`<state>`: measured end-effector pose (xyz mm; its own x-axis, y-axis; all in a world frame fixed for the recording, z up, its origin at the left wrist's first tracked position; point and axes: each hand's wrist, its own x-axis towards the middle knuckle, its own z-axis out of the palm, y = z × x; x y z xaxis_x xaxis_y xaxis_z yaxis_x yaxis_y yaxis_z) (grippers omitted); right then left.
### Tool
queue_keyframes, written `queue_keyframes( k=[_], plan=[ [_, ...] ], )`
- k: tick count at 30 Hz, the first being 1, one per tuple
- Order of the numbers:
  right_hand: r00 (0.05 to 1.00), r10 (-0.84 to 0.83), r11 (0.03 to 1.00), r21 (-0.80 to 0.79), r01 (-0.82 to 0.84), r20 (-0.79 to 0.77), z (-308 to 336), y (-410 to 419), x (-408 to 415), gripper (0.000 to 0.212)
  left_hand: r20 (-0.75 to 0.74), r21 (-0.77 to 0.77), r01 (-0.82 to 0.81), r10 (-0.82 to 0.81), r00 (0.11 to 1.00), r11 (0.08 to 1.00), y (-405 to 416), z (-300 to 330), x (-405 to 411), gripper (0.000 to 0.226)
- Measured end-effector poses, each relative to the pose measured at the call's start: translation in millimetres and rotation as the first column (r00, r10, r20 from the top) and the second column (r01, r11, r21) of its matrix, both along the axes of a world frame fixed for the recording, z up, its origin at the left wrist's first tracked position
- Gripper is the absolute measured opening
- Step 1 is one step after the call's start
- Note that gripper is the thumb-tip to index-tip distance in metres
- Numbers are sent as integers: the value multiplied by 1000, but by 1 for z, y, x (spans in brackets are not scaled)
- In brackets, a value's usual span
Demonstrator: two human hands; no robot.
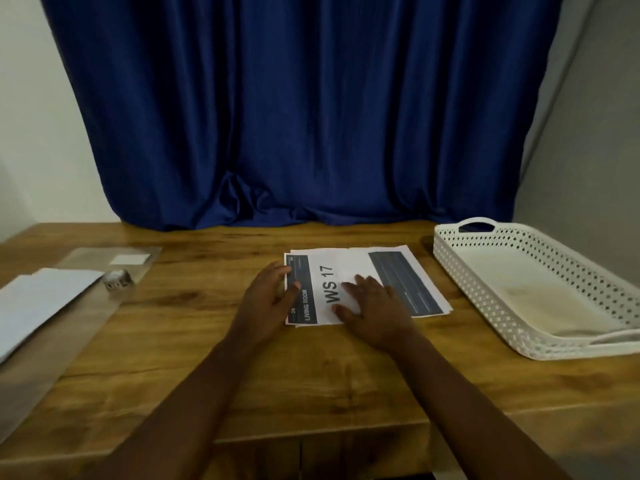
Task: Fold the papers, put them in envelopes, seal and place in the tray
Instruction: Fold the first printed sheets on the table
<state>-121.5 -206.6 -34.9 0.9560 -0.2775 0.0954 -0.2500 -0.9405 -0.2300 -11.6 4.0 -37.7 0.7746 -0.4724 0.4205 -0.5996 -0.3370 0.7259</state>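
Note:
A small stack of printed papers [356,268] lies in the middle of the wooden table; the top sheet reads "WS 17" and "LIVING ROOM". My left hand [268,299] grips the stack's left edge, thumb on top. My right hand [372,304] rests flat on the sheet, fingers spread, pressing it down. White envelopes [41,299] lie at the far left. A white perforated tray [540,289] stands at the right with nothing visible in it.
A small roll of tape [117,280] sits beside the envelopes, on a clear plastic sleeve [114,259]. A blue curtain [311,116] hangs behind the table [311,382]. The table's front edge runs just below my forearms.

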Motion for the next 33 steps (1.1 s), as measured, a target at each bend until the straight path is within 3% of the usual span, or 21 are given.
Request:
queue_keyframes(
  k=[2,5,8,11,14,19,23,26,30,33],
  plan=[
    [1000,4,1000,-9,-4,-3,1,3,-2,77,30,135,5,-9,1000,991,0,-3,1,54],
    [1000,-8,1000,-19,8,16,2,4,-4,78,159,438,-33,-41,986,898,-5,-7,1,69],
    [999,-14,999,-41,15,37,2,4,-4,75,152,562,-32,-64,986,827,-8,-7,-1,71],
    [997,-22,999,-34,25,79,2,6,-5,74,148,577,-33,-64,987,816,-7,-6,-2,70],
    [972,-46,999,-13,51,231,4,8,-8,70,157,577,-34,-70,985,816,-7,-5,-1,71],
    [837,-191,981,83,173,514,12,4,-13,56,145,531,-16,-72,987,847,5,1,-7,73],
    [832,-160,974,-52,220,532,17,5,-20,46,101,539,0,-65,993,842,29,7,-22,77],
    [811,-154,980,-18,199,564,22,31,-34,40,41,598,43,-84,996,801,57,10,-38,86],
    [859,-88,995,86,51,504,25,80,-47,41,-176,526,187,-109,978,830,91,22,-52,92],
    [910,29,995,78,-67,414,22,106,-38,55,-18,450,50,-47,999,892,80,24,-55,74]
  ],
)
